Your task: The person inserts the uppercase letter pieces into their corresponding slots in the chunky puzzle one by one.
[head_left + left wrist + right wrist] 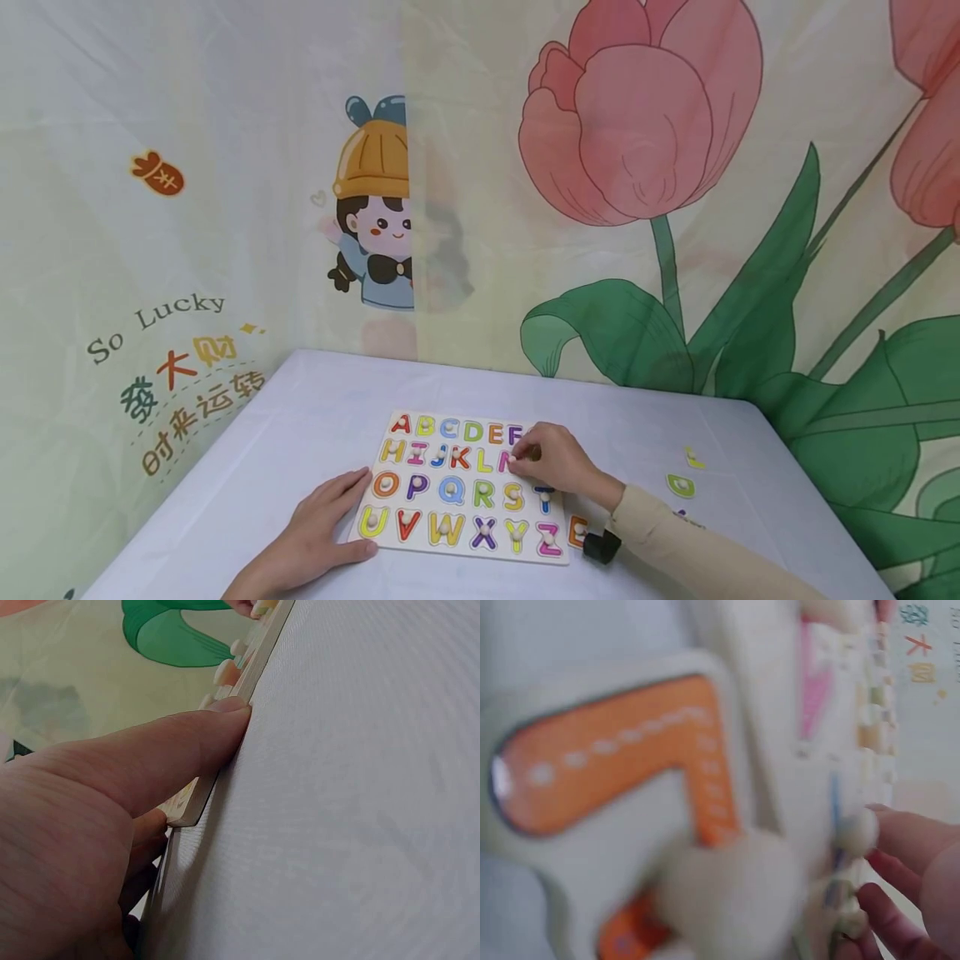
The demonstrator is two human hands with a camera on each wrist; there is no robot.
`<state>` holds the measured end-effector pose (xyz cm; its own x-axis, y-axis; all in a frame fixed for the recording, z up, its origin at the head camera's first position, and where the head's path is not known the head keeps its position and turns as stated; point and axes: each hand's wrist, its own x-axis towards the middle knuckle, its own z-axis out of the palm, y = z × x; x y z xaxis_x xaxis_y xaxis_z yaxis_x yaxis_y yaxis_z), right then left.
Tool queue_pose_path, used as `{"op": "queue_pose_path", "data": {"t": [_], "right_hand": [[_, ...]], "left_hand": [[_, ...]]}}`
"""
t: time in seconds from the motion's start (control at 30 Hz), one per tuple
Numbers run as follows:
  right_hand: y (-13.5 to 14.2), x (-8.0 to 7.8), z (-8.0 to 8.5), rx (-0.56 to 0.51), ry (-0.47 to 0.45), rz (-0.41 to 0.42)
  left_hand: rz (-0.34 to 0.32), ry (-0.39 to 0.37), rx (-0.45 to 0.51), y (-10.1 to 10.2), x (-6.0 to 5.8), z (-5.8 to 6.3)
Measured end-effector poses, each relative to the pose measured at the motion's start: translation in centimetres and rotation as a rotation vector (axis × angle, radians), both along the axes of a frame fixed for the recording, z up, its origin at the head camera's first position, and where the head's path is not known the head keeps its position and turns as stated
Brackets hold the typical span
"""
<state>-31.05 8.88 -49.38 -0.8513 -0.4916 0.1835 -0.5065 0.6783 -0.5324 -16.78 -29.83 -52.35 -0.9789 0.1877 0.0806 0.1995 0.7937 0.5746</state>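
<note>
A white wooden alphabet puzzle board (465, 557) lies on the table, filled with rows of coloured letter pieces with round knobs. My left hand (318, 521) rests at its front left corner, the fingers along the left edge. In the left wrist view the thumb (172, 746) lies straight against the board's front edge. Over the board's right side, my right hand (558, 458) pinches a pink letter piece (506, 461) by its knob, the letter partly hidden by the fingers. The right wrist view shows the right fingers (915, 847) bent behind other knobs.
An orange piece (577, 532) lies off the board's front right corner, beside a black device (602, 547) at my right wrist. Further right on the white tablecloth (240, 467) are a green piece (681, 485), a yellow one (694, 457) and a purple one partly behind the sleeve. Printed curtains stand behind.
</note>
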Motion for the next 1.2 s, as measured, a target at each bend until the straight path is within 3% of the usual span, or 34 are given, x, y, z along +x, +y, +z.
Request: {"op": "queue_pose_path", "data": {"t": [0.23, 0.37, 0.5, 0.6, 0.83, 0.97, 1.2], "right_hand": [[2.6, 1.3, 2.2, -0.017, -0.033, 0.011], [6.3, 2.0, 3.5, -0.026, 0.018, -0.018], [10.6, 2.9, 4.1, -0.028, 0.101, -0.105], [13.4, 3.9, 3.9, -0.037, 0.121, -0.212], [18.7, 6.0, 2.5, -0.021, 0.046, -0.428], [20.8, 6.4, 1.4, -0.010, 0.006, -0.484], [22.4, 6.5, -0.1, -0.019, -0.008, -0.502]], "left_hand": [[0.004, -0.005, 0.006, 0.0, -0.1, -0.2], [0.001, -0.007, 0.010, -0.1, -0.1, -0.2], [0.008, -0.017, 0.001, -0.2, -0.1, -0.3], [0.011, -0.022, -0.014, -0.3, -0.1, -0.4], [0.004, 0.010, -0.008, -0.5, -0.2, -0.4], [0.000, 0.015, -0.011, -0.5, -0.3, -0.4], [-0.023, 0.047, -0.044, -0.3, -0.3, -0.1]]}}
